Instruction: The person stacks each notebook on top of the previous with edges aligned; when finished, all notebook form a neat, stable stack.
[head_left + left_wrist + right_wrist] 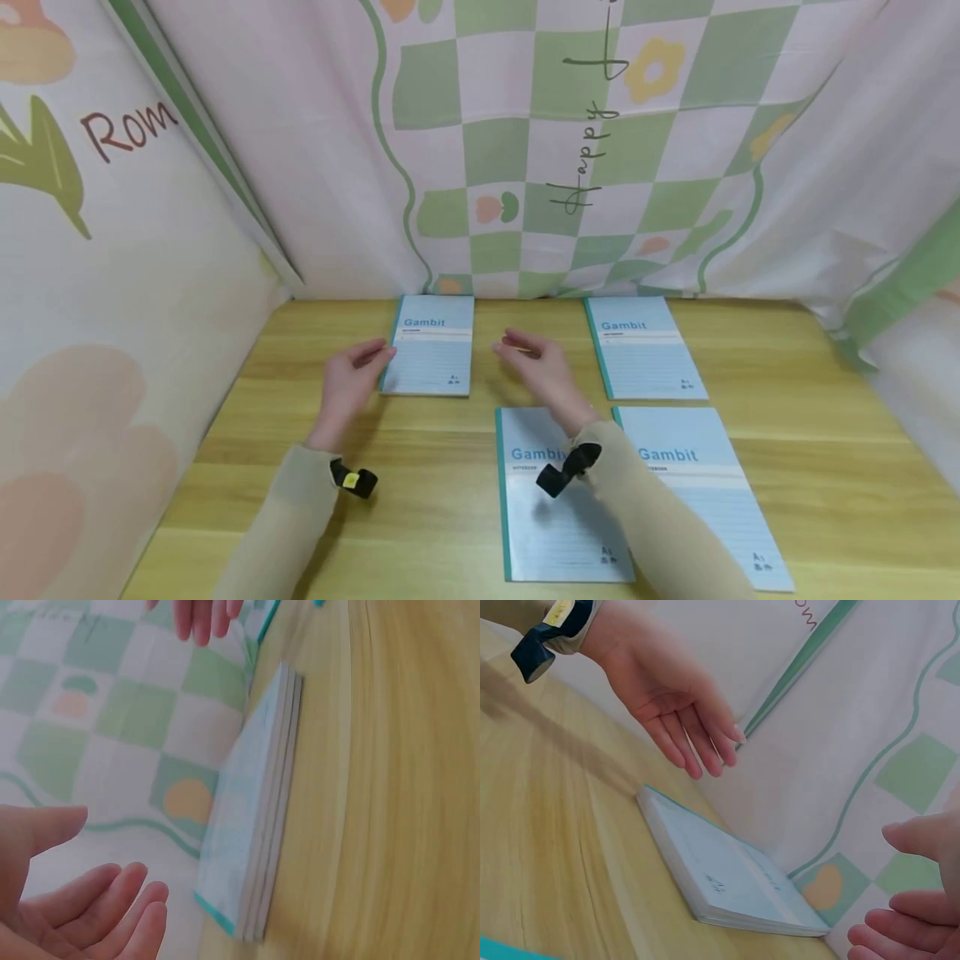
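Note:
A small stack of light blue Gambit notebooks (pixel 431 354) with teal spines lies against the curtain at the back left; the left wrist view shows several layers in the stack (pixel 251 810). Just left of it hovers my left hand (pixel 352 379), fingers relaxed and holding nothing. My right hand (pixel 542 371) is off to the stack's right, also loosely extended and apart from it. In the right wrist view, the left hand (pixel 679 701) hangs above the notebook stack (pixel 735 870), with a gap between them.
A Gambit notebook (pixel 645 350) lies at the back right. Two larger ones, a left notebook (pixel 555 533) and a right notebook (pixel 720 500), lie in front, partly under my right forearm. A patterned curtain (pixel 495 150) bounds the wooden table (pixel 420 500) behind.

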`<state>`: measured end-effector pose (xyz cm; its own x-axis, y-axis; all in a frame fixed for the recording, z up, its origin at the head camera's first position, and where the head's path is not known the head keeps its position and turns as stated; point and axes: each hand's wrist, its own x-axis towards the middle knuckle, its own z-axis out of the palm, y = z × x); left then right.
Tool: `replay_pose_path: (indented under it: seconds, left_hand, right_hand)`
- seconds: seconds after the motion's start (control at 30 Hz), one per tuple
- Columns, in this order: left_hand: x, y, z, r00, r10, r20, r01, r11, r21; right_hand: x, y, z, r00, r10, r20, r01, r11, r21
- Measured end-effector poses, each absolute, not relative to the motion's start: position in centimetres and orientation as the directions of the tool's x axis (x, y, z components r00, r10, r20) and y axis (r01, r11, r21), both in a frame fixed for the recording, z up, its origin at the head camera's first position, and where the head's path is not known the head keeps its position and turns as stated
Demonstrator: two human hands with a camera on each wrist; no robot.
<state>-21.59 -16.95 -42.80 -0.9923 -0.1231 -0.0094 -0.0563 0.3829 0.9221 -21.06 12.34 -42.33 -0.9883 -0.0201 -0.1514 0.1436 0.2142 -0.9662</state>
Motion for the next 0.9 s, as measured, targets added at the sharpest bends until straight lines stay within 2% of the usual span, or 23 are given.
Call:
replay_pose_path:
  seconds: [0.43,0.9]
  left_hand:
    - [-18.3,-13.9,-41.9,-0.999,0.044,-0.021,-0.005,0.337,0.941]
    - [-14.7,-11.7,-44.4,-0.972,0.221,-0.084,-0.012,0.312,0.95]
  right_hand:
    - [-18.7,16.6,-41.4,-0.996,-0.022,-0.083,0.071,0.343,-0.937]
    - [-13.6,21.9,-43.2,-0.983,-0.075,-0.168,0.116,0.455,-0.883]
